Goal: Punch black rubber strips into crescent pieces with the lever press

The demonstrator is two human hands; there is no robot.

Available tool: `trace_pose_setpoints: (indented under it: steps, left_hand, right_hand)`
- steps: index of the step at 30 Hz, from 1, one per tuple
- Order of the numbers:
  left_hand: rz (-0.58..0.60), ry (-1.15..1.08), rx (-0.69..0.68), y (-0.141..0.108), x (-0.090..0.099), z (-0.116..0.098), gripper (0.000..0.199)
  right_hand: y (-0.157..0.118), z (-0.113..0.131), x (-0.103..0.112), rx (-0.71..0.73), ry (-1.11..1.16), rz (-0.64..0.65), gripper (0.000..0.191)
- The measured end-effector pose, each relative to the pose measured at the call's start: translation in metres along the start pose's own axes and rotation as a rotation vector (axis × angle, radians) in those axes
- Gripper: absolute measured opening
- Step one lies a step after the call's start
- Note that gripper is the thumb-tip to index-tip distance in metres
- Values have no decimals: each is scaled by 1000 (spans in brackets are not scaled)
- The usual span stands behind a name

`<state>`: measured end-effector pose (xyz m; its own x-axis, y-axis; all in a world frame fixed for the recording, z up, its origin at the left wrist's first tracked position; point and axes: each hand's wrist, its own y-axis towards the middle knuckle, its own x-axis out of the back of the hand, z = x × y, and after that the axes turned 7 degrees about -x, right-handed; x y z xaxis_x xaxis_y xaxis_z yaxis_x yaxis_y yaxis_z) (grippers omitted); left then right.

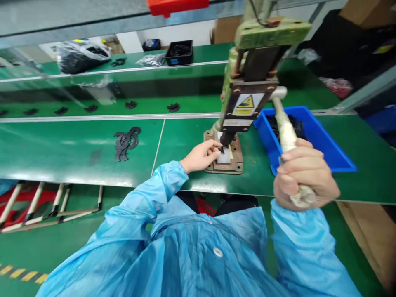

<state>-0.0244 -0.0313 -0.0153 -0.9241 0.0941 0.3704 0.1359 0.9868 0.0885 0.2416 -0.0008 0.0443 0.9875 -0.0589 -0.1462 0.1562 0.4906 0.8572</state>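
My right hand is wrapped round the taped lever of a green hand press. At the press base, my left hand pinches a small black part between thumb and fingers, right beside the lowered ram. Most of that part is hidden by the fingertips and the ram. A pile of dark curved pieces lies on the green table to the left of my left hand. Behind the lever stands a blue bin with black pieces inside.
Several dark curved pieces sit spaced in a row along the strip behind the table's metal edging. Farther back are a black tray of parts and a plastic bag. A shelf beam with a red bin crosses overhead.
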Motion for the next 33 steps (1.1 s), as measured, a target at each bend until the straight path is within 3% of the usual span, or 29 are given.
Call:
trace_pose_setpoints:
  steps: [3,8,11,14,17,21,25,28,33]
  left_hand:
    - [-107,201,-21,-38,50,19,29]
    - [-444,827,346,-99,185,61,34]
    - [-443,1115,550,-121,247,79,46]
    - [-328,1207,654,-128,277,89,50]
    - [-248,1182,690,-124,287,93,46]
    - [-273,1077,666,-114,281,96,51]
    - [-181,981,476,-104,248,91,24]
    - [-226,929,320,-93,216,81,24]
    - [-316,531,386,-68,168,60,41]
  right_hand:
    - [-1,-9,-4,22,5,-69,53]
    - [-1,-12,-8,37,1,-129,65]
    - [1,-12,-11,43,11,-158,69]
    - [2,-13,-14,71,27,-170,70]
    - [2,-11,-14,74,5,-146,66]
    - [3,-3,-11,39,-29,-96,60]
    - [3,5,-9,-7,-50,-41,53]
    - [2,8,-8,-10,-46,-19,47]
    - [2,10,-6,-11,-25,10,38]
